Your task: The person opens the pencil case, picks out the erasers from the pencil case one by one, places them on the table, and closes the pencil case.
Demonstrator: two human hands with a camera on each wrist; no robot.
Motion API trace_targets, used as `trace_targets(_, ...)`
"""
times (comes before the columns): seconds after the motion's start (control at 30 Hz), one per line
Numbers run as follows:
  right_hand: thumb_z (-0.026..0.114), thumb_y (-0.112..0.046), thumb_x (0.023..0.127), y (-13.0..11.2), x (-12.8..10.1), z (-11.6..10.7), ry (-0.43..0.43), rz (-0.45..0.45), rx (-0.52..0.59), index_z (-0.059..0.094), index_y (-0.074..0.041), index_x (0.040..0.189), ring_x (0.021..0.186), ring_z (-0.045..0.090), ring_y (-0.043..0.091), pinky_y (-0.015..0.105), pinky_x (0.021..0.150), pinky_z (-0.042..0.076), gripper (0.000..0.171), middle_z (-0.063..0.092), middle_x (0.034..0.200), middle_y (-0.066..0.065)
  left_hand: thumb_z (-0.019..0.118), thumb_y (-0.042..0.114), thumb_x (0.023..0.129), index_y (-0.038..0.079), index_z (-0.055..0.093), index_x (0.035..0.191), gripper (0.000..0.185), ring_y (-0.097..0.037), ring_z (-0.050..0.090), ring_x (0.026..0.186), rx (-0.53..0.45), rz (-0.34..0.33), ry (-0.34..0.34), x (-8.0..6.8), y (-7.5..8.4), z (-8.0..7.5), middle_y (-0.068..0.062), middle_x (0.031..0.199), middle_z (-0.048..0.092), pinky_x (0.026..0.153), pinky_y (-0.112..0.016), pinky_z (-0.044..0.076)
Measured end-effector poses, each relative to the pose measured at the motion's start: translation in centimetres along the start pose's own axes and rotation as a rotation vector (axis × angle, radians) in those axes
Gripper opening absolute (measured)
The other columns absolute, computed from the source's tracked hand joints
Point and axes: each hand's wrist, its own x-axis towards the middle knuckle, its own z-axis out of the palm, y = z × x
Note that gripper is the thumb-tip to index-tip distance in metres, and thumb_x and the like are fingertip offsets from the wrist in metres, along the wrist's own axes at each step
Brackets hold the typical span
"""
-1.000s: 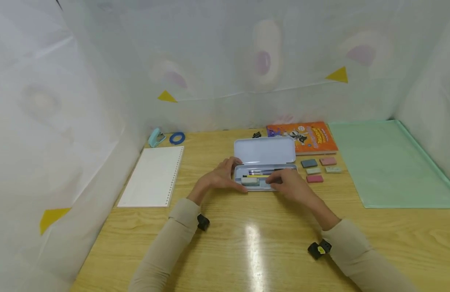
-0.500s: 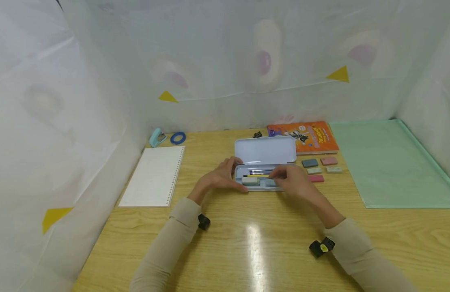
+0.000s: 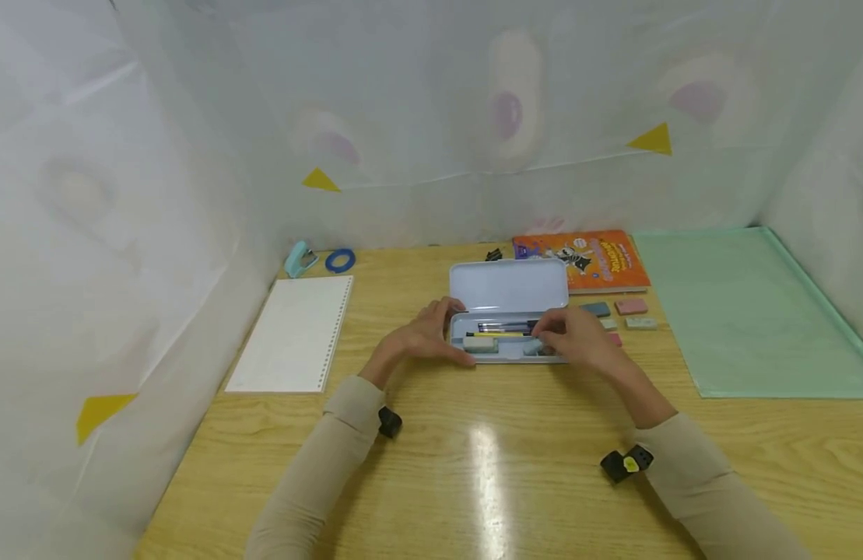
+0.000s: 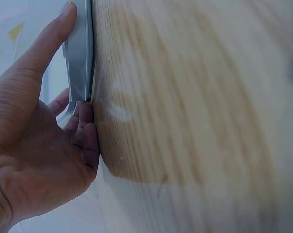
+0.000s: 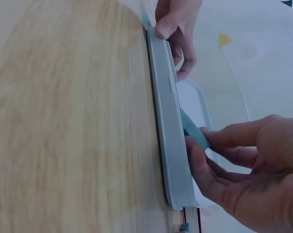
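A pale blue pencil case [image 3: 508, 285] lies with its lid up on the wooden table. My left hand [image 3: 422, 334] grips its left end, thumb along the front edge and fingers round the back corner. My right hand [image 3: 578, 338] pinches a blue-green eraser [image 5: 195, 130] between thumb and fingers. That eraser tilts up out of the case's right part, its lower end hidden behind the front wall in the right wrist view. Inside the case lie a whitish eraser [image 3: 480, 344] at the front left, a yellow pencil [image 3: 490, 334] and dark pens [image 3: 501, 327] behind it.
Right of the case lie several erasers, among them a pink one [image 3: 631, 306] and a pale one [image 3: 641, 323]. An orange book [image 3: 606, 264] and black clip [image 3: 494, 255] are behind. Left are a notebook [image 3: 291, 334], stapler [image 3: 300, 259] and blue ring [image 3: 340, 260]; right, a green mat [image 3: 760, 311].
My right hand has shifted right along the case and now tilts the blue-green eraser up at one end. The left hand stays on the case's left end.
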Motion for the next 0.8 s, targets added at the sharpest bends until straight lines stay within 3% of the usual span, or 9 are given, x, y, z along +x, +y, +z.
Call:
trace_targets(0.27, 0.067, -0.004, 0.097, 0.6, -0.1, -1.2, -0.062, 0.018, -0.029, 0.075, -0.005, 0.108, 0.092, 0.058, 0.024, 0.035, 0.078, 0.05, 0.013, 0.069, 0.109, 0.012, 0.091, 0.052, 0.074, 0.019, 0.035, 0.148, 0.098, -0.025, 0.044, 0.128, 0.011, 0.007, 0.002, 0.2, -0.2, 0.1, -0.01, 0.141, 0.044, 0.114, -0.046, 0.038)
trace_targets(0.6, 0.071, -0.008, 0.097, 1.5, -1.2, -4.2, -0.013, 0.034, 0.092, 0.072, 0.0, 0.118, 0.088, 0.063, 0.021, 0.028, 0.068, 0.054, 0.023, 0.071, 0.114, 0.019, 0.09, 0.054, 0.075, 0.02, 0.034, 0.149, 0.098, -0.025, 0.043, 0.13, 0.017, -0.004, -0.01, 0.3, -0.2, 0.0, -0.009, 0.144, 0.043, 0.115, -0.046, 0.038)
trace_targets(0.8, 0.072, -0.012, 0.098, 3.0, -2.1, -5.8, 0.049, 0.046, 0.105, 0.07, 0.0, 0.123, 0.096, 0.068, 0.01, 0.028, 0.076, 0.059, 0.028, 0.067, 0.127, 0.023, 0.09, 0.054, 0.075, 0.021, 0.034, 0.148, 0.098, -0.025, 0.042, 0.131, 0.023, -0.008, -0.003, 0.2, -0.3, 0.0, -0.009, 0.144, 0.043, 0.115, -0.046, 0.037)
